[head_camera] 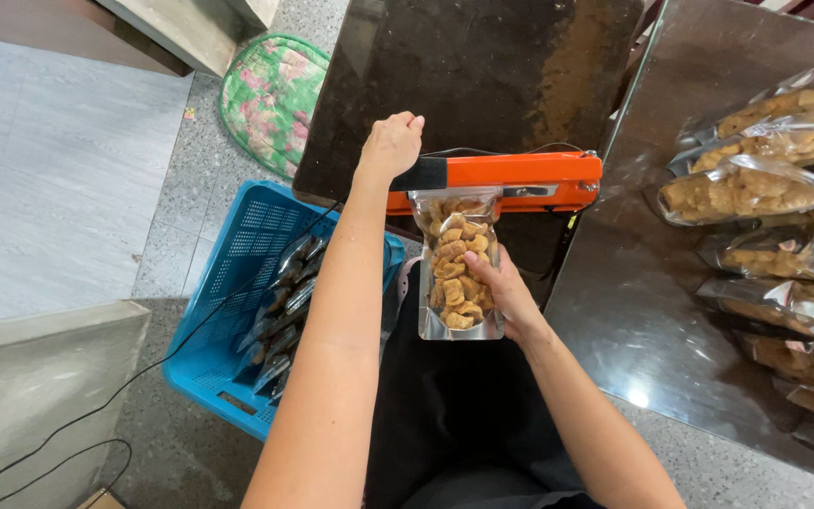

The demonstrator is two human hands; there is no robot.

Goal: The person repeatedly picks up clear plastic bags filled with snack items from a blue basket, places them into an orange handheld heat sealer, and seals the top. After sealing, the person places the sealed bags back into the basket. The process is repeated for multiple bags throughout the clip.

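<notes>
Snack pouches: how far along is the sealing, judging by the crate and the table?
Looks done: several pouches stand in the blue crate. In hand: the left hand presses the orange sealer onto the top of the snack pouch, which the right hand holds. Probably left: a pile of filled bags lies on the steel table; whether these are sealed cannot be told.

The sealer is orange with a black handle; the pouch is clear and silver over golden-brown snacks. The crate is blue, the cushion green with pink flowers, the tabletop shiny steel grey, the floor pale grey
</notes>
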